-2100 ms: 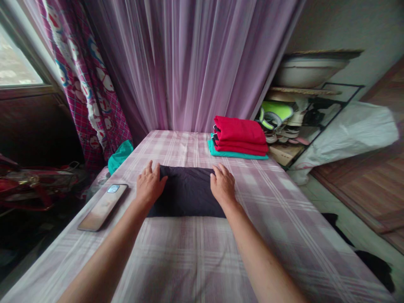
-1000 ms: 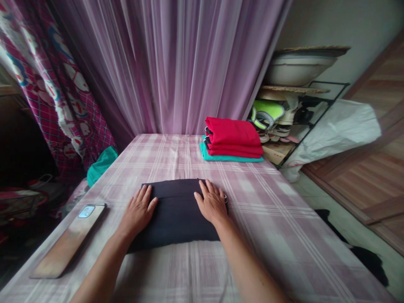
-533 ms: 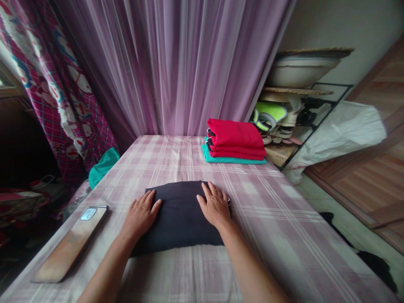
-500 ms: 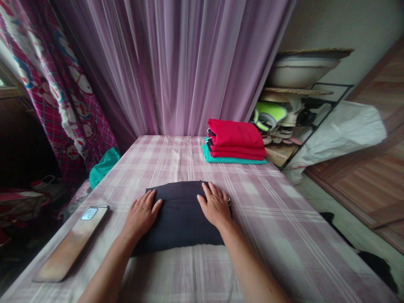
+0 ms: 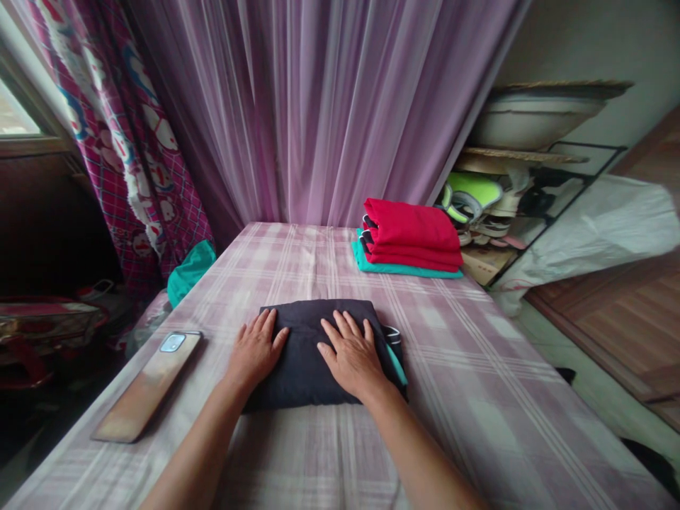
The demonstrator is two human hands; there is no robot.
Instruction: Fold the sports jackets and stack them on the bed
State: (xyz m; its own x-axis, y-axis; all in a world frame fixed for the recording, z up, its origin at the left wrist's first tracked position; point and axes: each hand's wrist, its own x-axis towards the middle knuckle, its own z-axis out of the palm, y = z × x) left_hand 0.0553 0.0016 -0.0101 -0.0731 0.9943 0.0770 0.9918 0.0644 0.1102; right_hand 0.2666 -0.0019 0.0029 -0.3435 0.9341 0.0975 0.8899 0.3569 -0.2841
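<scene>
A folded dark garment lies flat on the table, its kind hidden by the folds. At its right end, white-edged layers and a strip of teal show. My left hand rests on the garment's left part, fingers stretched out and the thumb spread. On its right part lies my right hand, palm down with the fingers apart. Neither hand grips the cloth.
A checked cloth covers the table. A phone lies near its left edge. Red folded clothes sit on a teal one at the back right. Behind hang purple curtains; a shoe rack stands to the right.
My right hand has slid inward from the garment's right end, where white-edged layers and a teal strip now show. My left hand stays on the left part. The view has shifted slightly.
</scene>
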